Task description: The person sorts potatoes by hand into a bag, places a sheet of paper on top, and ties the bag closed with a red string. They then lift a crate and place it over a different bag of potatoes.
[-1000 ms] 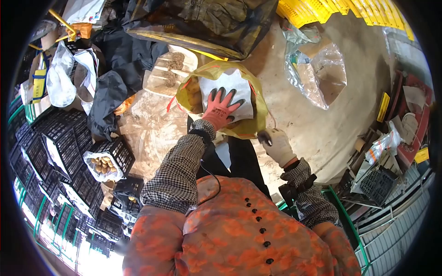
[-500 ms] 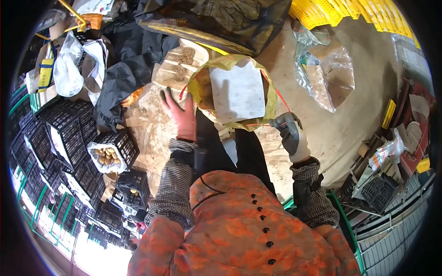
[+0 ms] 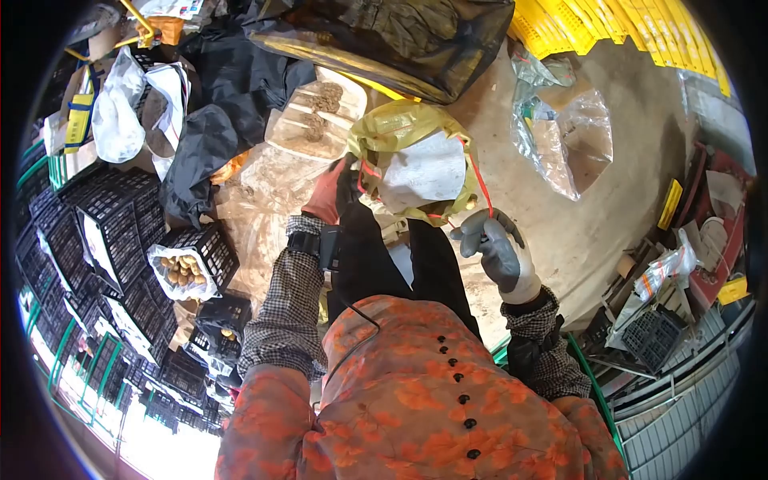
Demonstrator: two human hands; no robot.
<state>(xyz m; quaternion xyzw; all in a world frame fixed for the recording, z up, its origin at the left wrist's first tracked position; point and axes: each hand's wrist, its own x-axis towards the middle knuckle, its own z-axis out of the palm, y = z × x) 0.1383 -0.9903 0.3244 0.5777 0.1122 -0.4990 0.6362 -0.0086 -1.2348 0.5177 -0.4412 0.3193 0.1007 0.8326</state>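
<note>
A yellow bag (image 3: 404, 122) with a red drawstring (image 3: 482, 180) stands with its mouth open in front of my legs. A white sheet (image 3: 424, 170) lies inside it, now partly covered by the bag's far side. My left hand (image 3: 330, 194), in a pink and dark glove, is closed at the left rim by the drawstring; its fingertips are partly hidden. My right hand (image 3: 498, 250), in a grey and white glove, has its fingers curled on the drawstring's right loop, pulled out from the rim.
A dirt-covered scoop (image 3: 316, 116) lies beyond the bag. Black crates (image 3: 120, 220) are stacked at left, and one lined crate holds potatoes (image 3: 184, 270). A clear plastic bag (image 3: 572, 140) lies right on the floor. Yellow crates (image 3: 576, 28) stand at the far right, with dark sheeting (image 3: 392, 44) nearby.
My left hand has gone from spread fingers to closed at the bag's left rim. My right hand has turned and pulls the drawstring loop. The bag's mouth has narrowed, covering more of the sheet.
</note>
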